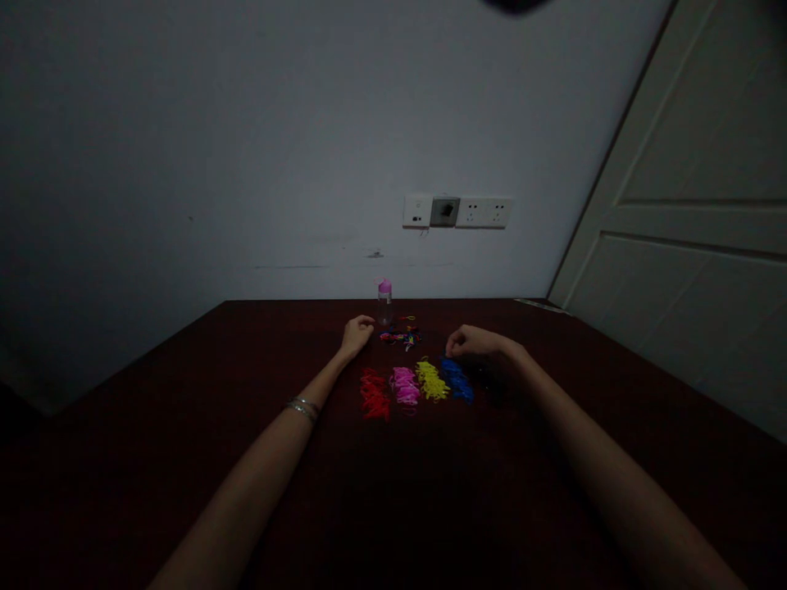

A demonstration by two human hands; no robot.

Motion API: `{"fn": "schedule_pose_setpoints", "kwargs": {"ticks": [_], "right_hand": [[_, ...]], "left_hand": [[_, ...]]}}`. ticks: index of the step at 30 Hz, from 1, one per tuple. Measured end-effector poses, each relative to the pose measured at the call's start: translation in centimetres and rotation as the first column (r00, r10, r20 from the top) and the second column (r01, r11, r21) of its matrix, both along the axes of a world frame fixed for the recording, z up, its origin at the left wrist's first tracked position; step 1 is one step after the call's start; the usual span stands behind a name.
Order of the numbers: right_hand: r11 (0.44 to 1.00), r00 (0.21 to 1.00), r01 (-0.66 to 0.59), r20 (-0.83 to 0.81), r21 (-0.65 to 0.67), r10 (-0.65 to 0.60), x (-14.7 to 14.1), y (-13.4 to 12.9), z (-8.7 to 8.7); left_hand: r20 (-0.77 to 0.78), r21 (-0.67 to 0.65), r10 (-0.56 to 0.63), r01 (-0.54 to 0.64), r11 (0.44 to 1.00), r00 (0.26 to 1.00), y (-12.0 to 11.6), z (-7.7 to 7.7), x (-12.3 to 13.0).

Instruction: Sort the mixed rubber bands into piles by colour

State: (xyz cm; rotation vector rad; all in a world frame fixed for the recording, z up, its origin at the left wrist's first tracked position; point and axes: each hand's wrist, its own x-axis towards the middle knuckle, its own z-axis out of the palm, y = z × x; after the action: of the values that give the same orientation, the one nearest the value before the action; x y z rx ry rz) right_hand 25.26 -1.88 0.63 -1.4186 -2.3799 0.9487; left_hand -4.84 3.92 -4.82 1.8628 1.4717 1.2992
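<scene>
Small elastic bands lie in colour groups on the dark table: a red pile [375,395], a pink pile [405,386], a yellow pile [432,382] and a blue pile [457,379]. Behind them is a mixed heap of coloured bands [402,337]. My left hand [357,334] rests on the table left of this heap, fingers loosely bent and apart, holding nothing visible. At the far end of the blue pile, my right hand [472,341] has its fingertips pinched together on what looks like a blue elastic band.
A clear bottle with a pink cap [384,301] stands behind the mixed heap. Some dark bands [490,382], hard to make out, lie right of the blue pile. The table [393,492] meets a wall with sockets [484,212]; a pale door [694,221] is at right.
</scene>
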Motion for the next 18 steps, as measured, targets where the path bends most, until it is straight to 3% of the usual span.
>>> {"fn": "schedule_pose_setpoints", "kwargs": {"ticks": [3, 9, 14, 18], "right_hand": [[0.999, 0.999, 0.035, -0.032, 0.014, -0.035, 0.5, 0.0, -0.1], [0.965, 0.972, 0.218, -0.124, 0.144, -0.201, 1.6, 0.3, -1.7], [0.991, 0.986, 0.131, -0.106, 0.010, -0.130, 3.2, 0.5, -2.6], [0.994, 0.989, 0.085, -0.115, -0.075, -0.093, 3.5, -0.2, -2.2]], "left_hand": [[-0.167, 0.042, -0.071, 0.079, 0.996, 0.983, -1.0, 0.7, 0.5], [-0.388, -0.038, -0.239, 0.243, 0.969, 0.890, -2.7, 2.3, 2.6], [-0.489, -0.121, -0.320, 0.301, 0.946, 0.811, -3.8, 2.9, 4.4], [-0.506, -0.128, -0.312, 0.288, 0.949, 0.804, -4.4, 2.9, 5.2]]}}
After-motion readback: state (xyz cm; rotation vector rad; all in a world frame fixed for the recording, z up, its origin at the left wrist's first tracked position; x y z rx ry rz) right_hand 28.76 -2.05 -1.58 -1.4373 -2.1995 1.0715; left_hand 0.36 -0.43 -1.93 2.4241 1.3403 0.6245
